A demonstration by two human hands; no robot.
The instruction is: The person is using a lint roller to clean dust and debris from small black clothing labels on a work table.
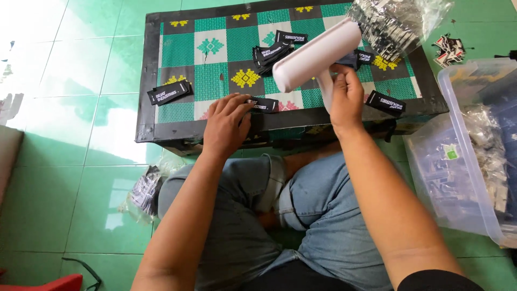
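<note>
While the right hand [347,97] is closed around the handle of a white lint roller [316,55], the roller's thick drum is held tilted above the counter [215,64], up and to the left of that hand. The left hand [226,123] is laid palm down at the near edge of the counter, fingers spread and loosely curled, with its fingertips touching a small black fabric label [264,104] that lies flat just beyond them. No grip on that label can be made out; it is only pressed or touched.

Between the two hands and further away, a loose stack of black labels [272,53] is seen partly hidden under the roller's drum. Another small pile of labels [169,92] lies well to the left of the left hand, and a single label [385,102] lies just right of the right hand. Beyond the right hand a clear plastic bag [398,21] filled with labels rests on the far corner. To the right of the right arm, on the green tiled floor [81,161], a clear plastic bin [474,151] is set.
</note>
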